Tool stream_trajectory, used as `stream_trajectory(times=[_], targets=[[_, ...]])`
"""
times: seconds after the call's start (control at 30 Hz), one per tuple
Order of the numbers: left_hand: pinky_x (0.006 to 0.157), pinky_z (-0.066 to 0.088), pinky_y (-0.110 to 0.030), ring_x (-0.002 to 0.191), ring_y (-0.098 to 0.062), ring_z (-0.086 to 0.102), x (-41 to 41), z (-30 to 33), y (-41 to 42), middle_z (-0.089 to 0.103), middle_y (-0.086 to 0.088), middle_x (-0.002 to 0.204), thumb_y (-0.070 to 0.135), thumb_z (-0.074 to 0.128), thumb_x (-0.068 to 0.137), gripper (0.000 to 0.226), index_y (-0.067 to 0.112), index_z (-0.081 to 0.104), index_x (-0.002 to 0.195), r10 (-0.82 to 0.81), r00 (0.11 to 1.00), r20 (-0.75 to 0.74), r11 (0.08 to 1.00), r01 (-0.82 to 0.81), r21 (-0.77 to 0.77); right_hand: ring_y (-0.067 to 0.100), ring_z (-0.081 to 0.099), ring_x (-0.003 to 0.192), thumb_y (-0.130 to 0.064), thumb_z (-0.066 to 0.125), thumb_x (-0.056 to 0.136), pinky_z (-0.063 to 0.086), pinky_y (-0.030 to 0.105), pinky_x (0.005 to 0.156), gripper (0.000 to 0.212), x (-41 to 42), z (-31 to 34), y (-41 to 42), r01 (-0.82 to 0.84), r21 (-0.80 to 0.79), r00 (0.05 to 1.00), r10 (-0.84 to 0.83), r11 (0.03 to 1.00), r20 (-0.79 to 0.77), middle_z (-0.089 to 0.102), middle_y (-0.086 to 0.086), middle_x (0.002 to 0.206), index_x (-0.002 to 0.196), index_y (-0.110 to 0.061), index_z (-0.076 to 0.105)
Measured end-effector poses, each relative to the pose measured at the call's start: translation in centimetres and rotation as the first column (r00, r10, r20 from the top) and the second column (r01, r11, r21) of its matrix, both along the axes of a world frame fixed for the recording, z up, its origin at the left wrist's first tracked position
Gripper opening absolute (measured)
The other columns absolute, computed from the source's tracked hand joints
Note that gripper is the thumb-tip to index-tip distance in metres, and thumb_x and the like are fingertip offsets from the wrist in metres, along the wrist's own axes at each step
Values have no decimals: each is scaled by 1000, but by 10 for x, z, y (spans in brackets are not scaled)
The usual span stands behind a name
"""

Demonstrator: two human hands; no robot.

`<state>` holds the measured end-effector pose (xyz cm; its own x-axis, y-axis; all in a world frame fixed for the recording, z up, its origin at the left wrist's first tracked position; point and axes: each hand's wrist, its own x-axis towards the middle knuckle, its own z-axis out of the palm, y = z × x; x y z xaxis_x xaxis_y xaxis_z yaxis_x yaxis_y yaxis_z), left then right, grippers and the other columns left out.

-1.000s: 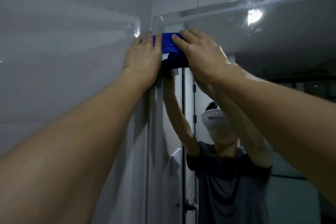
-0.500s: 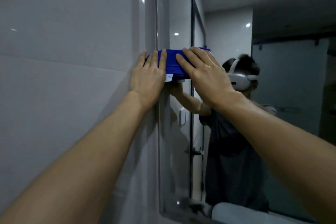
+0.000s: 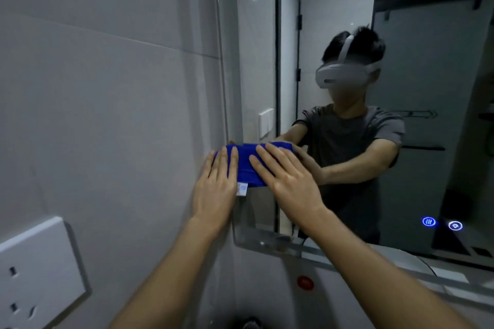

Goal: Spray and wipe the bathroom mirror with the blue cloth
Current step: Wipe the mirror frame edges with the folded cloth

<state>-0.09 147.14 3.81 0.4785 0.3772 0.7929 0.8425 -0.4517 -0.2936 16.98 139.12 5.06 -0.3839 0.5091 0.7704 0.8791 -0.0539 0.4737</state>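
Observation:
A folded blue cloth with a small white tag lies flat against the bathroom mirror, close to the mirror's left edge and somewhat above its bottom edge. My left hand presses on the cloth's left end, fingers flat and together. My right hand presses on its right part, fingers spread. Both palms push the cloth onto the glass. The mirror reflects a person with a headset and the same two arms. No spray bottle is in view.
A tiled wall runs along the left, with a white socket plate low down. Two lit blue touch icons glow at the mirror's lower right. Below the mirror sits a red round button and a sink edge.
Both hands have slid the cloth down the mirror's left edge, from the top corner to near the bottom. The view has tilted downward with them.

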Motion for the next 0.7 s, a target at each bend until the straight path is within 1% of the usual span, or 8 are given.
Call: stream_trajectory(times=[0.17,0.27,0.33,0.47,0.53,0.6,0.67,0.7], targets=[[112,36,-47,123,-38,58,-6,-69,-8,54,-31,136,9,33,85,58,-9,42,140,10,994,-105,987,-27,-160,30,46,136,-15,49,89,27,43,116,52,0,-69,-10,27,-153,999,-30,988,-14,51,11,145,140,-12,53],[112,35,-45,119,-37,62,-5,-101,-14,58,-30,133,11,34,82,60,-8,47,137,8,989,-149,962,-48,-269,28,48,134,-21,73,79,24,42,116,63,-1,-94,-15,56,-289,997,-68,956,-31,54,9,143,138,-15,55],[117,27,-43,118,-36,63,-5,-119,-17,59,-28,131,12,34,81,61,-7,49,137,5,987,-161,939,-60,-338,26,50,132,-23,82,72,22,41,115,69,-2,-107,-20,61,-363,994,-88,930,-58,56,8,141,136,-15,57],[117,9,-40,117,-36,63,-6,-143,-21,60,-28,131,13,36,80,61,-6,51,136,11,988,-152,907,-74,-414,24,53,130,-26,87,65,23,40,113,72,-4,-131,-25,53,-439,991,-100,897,-85,59,5,138,132,-17,61],[117,14,-41,115,-37,65,-7,-155,-22,62,-28,128,10,57,77,60,-7,51,134,-14,989,-148,904,-51,-424,23,56,127,-28,89,62,33,40,112,71,-6,-142,-27,37,-474,990,-99,879,-105,62,4,134,128,-18,65],[113,18,-44,111,-36,67,-6,-166,-25,64,-28,124,8,79,64,77,-7,51,134,-29,990,-135,874,-40,-485,22,58,124,-30,90,59,43,38,106,71,-8,-151,-31,12,-524,985,-101,852,-142,65,4,131,125,-19,67],[115,15,-44,105,-32,70,-6,-174,-30,69,-25,117,13,79,59,76,-6,57,129,-68,991,-112,870,5,-493,21,62,120,-33,92,55,48,37,100,71,-8,-157,-37,-2,-562,978,-115,827,-173,67,3,126,121,-20,70],[115,17,-43,100,-29,72,-6,-177,-34,72,-22,112,17,86,49,81,-4,63,123,-95,990,-103,854,28,-520,21,64,116,-33,93,52,50,37,97,70,-7,-160,-42,2,-572,976,-126,820,-177,69,3,123,118,-20,72]])
